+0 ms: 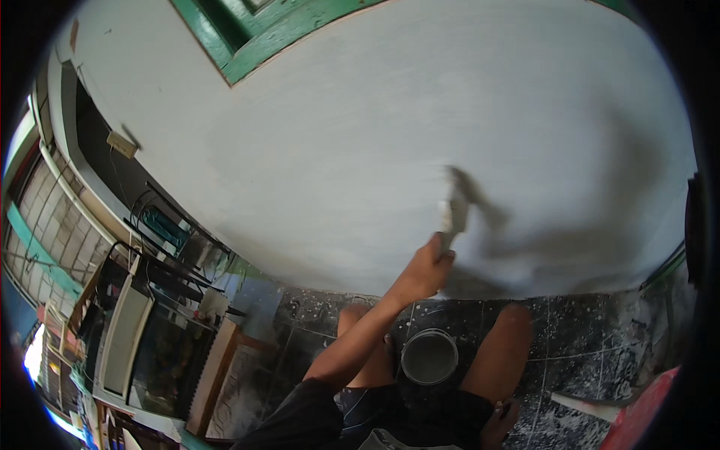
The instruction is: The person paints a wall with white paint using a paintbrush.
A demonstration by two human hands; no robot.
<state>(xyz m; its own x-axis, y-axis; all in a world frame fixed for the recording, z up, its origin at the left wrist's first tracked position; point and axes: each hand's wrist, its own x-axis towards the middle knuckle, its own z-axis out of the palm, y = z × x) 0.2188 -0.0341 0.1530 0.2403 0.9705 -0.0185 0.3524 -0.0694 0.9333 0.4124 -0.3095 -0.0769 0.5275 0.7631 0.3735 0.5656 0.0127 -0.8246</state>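
My left hand (pixel 424 270) is closed round the handle of a pale, flat-headed tool (pixel 454 211), which is blurred; whether it is a brush or a scraper I cannot tell. Its head is at the pale wall (pixel 337 152), above the floor, and casts a shadow to the right. Between my bent knees an open round bucket (pixel 430 356) stands on the floor; its inside looks grey. Low on the right, beside my thigh, several digits with nails show; whether they are my right hand or a foot is unclear.
A green wooden frame (pixel 247 70) is set in the wall above. At left stand a glass tank (pixel 169 354), a wooden-edged piece (pixel 211 377) and dark racks. The dark tiled floor (pixel 568 337) bears white spatters. A red object (pixel 641 413) lies at lower right.
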